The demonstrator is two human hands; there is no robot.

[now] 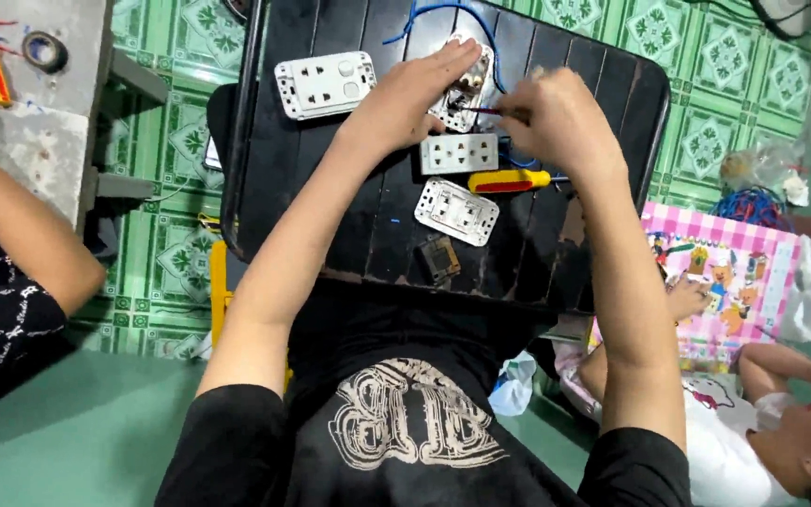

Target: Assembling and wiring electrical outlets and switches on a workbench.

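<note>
Home floor turned into an informal electrical workspace. Green patterned floor tiles [706, 131]; low black slatted table [330, 225] strewn with white socket plates [325, 84], a yellow-handled screwdriver [509, 180], blue wire [424, 14]. A child's pink cartoon mat [715, 272] lies alongside; electrical tape roll [45, 51] nearby.
</note>
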